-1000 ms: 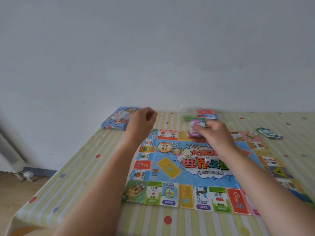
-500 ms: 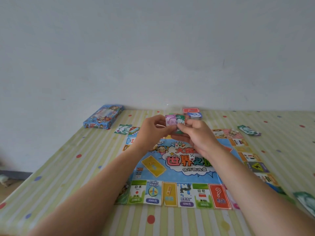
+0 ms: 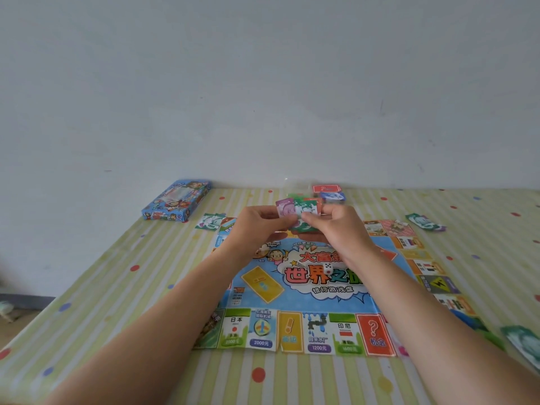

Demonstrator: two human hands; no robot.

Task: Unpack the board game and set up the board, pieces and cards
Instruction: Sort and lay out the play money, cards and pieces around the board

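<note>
The paper game board (image 3: pixel 309 299) lies flat on the table, blue in the middle with coloured squares round its edge. Above its far edge both hands hold a small fan of play-money cards (image 3: pixel 298 210), purple, green and orange. My left hand (image 3: pixel 257 226) pinches the purple card at the fan's left side. My right hand (image 3: pixel 336 226) grips the rest from the right. A white die (image 3: pixel 328 268) sits on the board's middle. The blue game box (image 3: pixel 176 200) lies at the far left by the wall.
Small card piles lie around: green ones left of the board (image 3: pixel 211 222), red and blue stacks (image 3: pixel 328 192) by the wall, a green pile far right (image 3: pixel 425 222), another at the near right edge (image 3: pixel 523 343). The striped tablecloth (image 3: pixel 117 287) ends at the left.
My left hand left the spot near the box and came to the cards, joining my right hand. The purple card is now pulled leftward out of the fan. The view shifted right.
</note>
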